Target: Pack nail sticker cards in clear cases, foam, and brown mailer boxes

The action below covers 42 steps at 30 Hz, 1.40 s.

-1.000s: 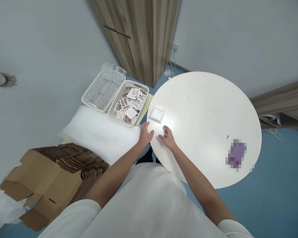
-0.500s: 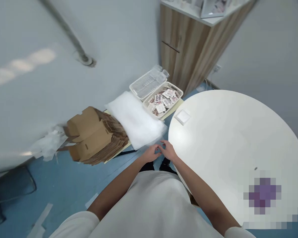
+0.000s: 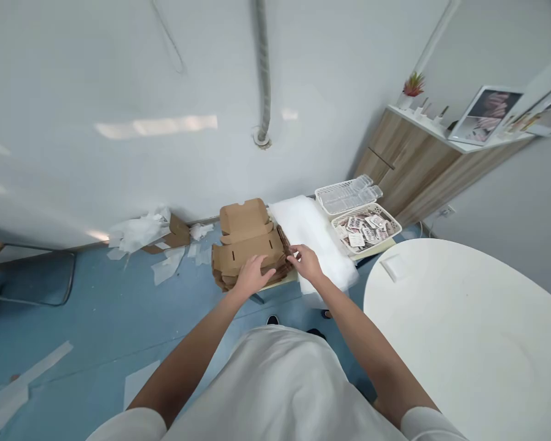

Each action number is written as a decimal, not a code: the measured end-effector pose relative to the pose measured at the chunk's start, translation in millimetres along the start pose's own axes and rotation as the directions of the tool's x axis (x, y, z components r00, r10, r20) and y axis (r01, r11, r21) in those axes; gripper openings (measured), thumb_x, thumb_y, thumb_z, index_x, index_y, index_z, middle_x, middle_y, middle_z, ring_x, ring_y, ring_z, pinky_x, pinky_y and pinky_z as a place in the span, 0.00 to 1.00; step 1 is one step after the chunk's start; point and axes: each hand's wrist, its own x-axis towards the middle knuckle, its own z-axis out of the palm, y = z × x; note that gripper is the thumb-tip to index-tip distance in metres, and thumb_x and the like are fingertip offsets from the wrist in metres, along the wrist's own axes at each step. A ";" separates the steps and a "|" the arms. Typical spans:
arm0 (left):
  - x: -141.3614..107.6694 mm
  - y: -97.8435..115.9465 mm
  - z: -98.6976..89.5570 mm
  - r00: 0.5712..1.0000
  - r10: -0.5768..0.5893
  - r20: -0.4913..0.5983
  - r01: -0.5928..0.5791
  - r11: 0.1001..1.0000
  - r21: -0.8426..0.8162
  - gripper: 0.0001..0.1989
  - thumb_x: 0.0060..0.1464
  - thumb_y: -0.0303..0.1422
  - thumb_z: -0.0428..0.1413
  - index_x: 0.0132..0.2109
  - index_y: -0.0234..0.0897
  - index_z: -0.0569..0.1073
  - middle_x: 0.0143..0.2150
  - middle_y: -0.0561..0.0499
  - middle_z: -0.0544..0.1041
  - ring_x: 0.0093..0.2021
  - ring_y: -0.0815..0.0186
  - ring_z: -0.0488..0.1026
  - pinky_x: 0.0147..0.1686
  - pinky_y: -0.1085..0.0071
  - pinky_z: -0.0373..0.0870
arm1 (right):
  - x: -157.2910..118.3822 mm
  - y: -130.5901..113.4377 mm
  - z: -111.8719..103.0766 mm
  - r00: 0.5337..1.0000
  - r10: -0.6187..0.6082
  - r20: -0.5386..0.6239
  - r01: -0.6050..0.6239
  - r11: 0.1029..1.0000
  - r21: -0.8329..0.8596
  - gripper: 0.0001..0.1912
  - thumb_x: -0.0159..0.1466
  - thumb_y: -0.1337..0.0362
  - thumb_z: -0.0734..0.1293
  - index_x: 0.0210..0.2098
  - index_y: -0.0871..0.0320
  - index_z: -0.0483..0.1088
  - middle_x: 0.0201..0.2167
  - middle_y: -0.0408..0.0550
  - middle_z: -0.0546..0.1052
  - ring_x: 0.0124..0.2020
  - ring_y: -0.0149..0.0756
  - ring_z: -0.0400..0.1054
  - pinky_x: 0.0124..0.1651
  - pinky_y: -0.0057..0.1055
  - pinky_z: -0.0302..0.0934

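Observation:
A stack of flattened brown cardboard boxes [image 3: 250,248] lies on a low table, its top box unfolded toward the wall. My left hand [image 3: 253,275] is at the stack's front edge, thumb and fingers apart. At the right side flaps is my right hand [image 3: 307,263], its thumb and index finger spread near the cardboard edge; I cannot tell how firmly they touch. To the right of the stack lies a pile of white foam sheets [image 3: 307,229], partly behind my right forearm.
Beyond the foam, one white basket [image 3: 325,205] holds clear plastic pieces and another basket [image 3: 397,229] holds printed cards. A round white table [image 3: 463,331] with a small white box [image 3: 395,267] stands at right. Paper scraps [image 3: 169,267] litter the floor; a wooden cabinet [image 3: 408,165] fills the corner.
My view has turned left. My hands have moved from close together in front of the foam sheets to the cardboard stack and are now apart.

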 end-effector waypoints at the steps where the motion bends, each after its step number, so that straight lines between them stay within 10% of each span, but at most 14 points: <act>1: -0.2 -12.0 -6.9 0.999 -0.032 0.000 0.032 0.998 0.059 0.25 0.48 0.46 0.51 0.51 0.36 0.65 0.48 0.42 0.70 0.49 0.53 0.66 0.46 0.60 0.63 | 8.1 -7.0 5.9 1.000 0.004 -0.009 -0.005 0.998 -0.057 0.17 0.57 0.61 0.63 0.46 0.55 0.65 0.38 0.47 0.71 0.34 0.33 0.67 0.41 0.32 0.60; 11: -12.7 -65.2 -20.6 0.989 -0.123 0.079 0.108 0.981 0.163 0.29 0.45 0.49 0.52 0.51 0.36 0.65 0.48 0.39 0.68 0.49 0.49 0.64 0.45 0.59 0.60 | 46.8 -42.8 34.9 0.999 0.044 0.006 -0.035 0.857 -0.514 0.07 0.56 0.70 0.60 0.35 0.57 0.65 0.35 0.54 0.71 0.35 0.41 0.67 0.34 0.33 0.56; 20: -5.7 -66.9 -26.6 0.995 -0.018 0.100 0.005 0.992 0.128 0.16 0.53 0.40 0.47 0.46 0.40 0.69 0.44 0.43 0.69 0.45 0.56 0.68 0.43 0.62 0.62 | 50.6 -53.2 20.4 0.984 0.160 -0.083 -0.173 0.966 -0.193 0.10 0.59 0.63 0.51 0.38 0.56 0.59 0.23 0.44 0.68 0.25 0.39 0.63 0.29 0.32 0.53; 26: 4.1 -65.3 -31.6 0.984 0.007 0.180 -0.051 0.969 0.242 0.14 0.56 0.30 0.42 0.34 0.37 0.72 0.34 0.43 0.73 0.38 0.58 0.71 0.40 0.63 0.63 | 22.3 -68.3 25.4 0.972 -0.014 -0.236 -0.029 0.984 -0.177 0.17 0.60 0.59 0.55 0.47 0.59 0.58 0.44 0.56 0.68 0.44 0.44 0.62 0.47 0.40 0.54; 30: 7.8 -63.5 -31.3 0.985 0.026 0.170 -0.081 0.942 0.325 0.14 0.56 0.29 0.41 0.35 0.36 0.71 0.34 0.44 0.74 0.36 0.60 0.72 0.37 0.65 0.63 | -0.3 -80.5 50.0 0.959 -0.181 0.217 0.240 0.926 -0.290 0.14 0.61 0.60 0.56 0.44 0.57 0.64 0.41 0.53 0.71 0.45 0.43 0.63 0.49 0.39 0.54; 34: 4.2 -65.8 -37.8 0.987 0.111 0.113 -0.142 0.935 0.325 0.14 0.57 0.30 0.40 0.36 0.36 0.70 0.33 0.46 0.74 0.35 0.61 0.71 0.35 0.67 0.63 | -11.0 -68.5 70.0 0.939 -0.021 0.345 0.157 0.915 -0.373 0.16 0.61 0.59 0.57 0.44 0.60 0.66 0.46 0.56 0.70 0.49 0.46 0.63 0.51 0.42 0.53; 39: -6.3 -73.8 -45.3 0.963 0.222 -0.152 -0.174 0.945 0.276 0.14 0.58 0.31 0.39 0.40 0.36 0.69 0.35 0.46 0.74 0.37 0.64 0.70 0.36 0.68 0.62 | -5.3 -53.6 58.0 0.958 0.058 0.282 -0.068 0.997 0.025 0.35 0.55 0.49 0.62 0.58 0.58 0.52 0.53 0.57 0.66 0.52 0.46 0.62 0.50 0.42 0.57; 42: -11.8 -74.5 -42.6 0.912 0.335 -0.236 -0.281 0.930 0.237 0.13 0.58 0.29 0.40 0.41 0.36 0.70 0.37 0.47 0.74 0.39 0.65 0.70 0.39 0.68 0.62 | 4.1 -59.1 35.0 0.973 0.214 0.085 -0.230 0.895 0.381 0.40 0.57 0.47 0.57 0.62 0.56 0.39 0.54 0.58 0.63 0.46 0.43 0.67 0.44 0.42 0.63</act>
